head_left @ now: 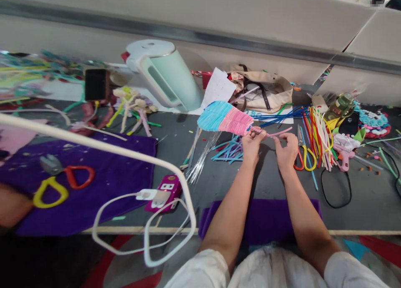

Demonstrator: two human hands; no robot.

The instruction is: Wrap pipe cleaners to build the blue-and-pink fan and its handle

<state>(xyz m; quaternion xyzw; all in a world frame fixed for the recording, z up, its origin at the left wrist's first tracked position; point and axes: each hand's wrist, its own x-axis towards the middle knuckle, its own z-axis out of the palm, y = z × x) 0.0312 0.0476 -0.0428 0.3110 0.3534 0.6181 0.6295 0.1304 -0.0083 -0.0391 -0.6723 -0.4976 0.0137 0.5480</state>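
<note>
My left hand (pixel 251 145) is closed around the narrow end of a flat, paddle-shaped piece (pixel 224 117) made of fuzzy pipe cleaners, blue at its wide end and pink toward the grip. A loose pink pipe cleaner (pixel 283 132) sticks out to the right from that end. Just beside it, my right hand (pixel 287 152) has thumb and finger closed at the pink strand, its other fingers curled. Blue and purple cut pipe cleaners (pixel 230 149) lie below the paddle shape. Red-and-yellow-handled scissors (pixel 309 157) rest right of my right hand.
A mint-green kettle (pixel 175 75) and a canvas bag (pixel 275 89) stand behind. Bundled colourful pipe cleaners (pixel 319 133) and a pink glue gun (pixel 345 154) lie right. Leftward are a white cable rod (pixel 125 150), a magenta power strip (pixel 172 188), and another person's arm (pixel 14 204) near scissors (pixel 52 192).
</note>
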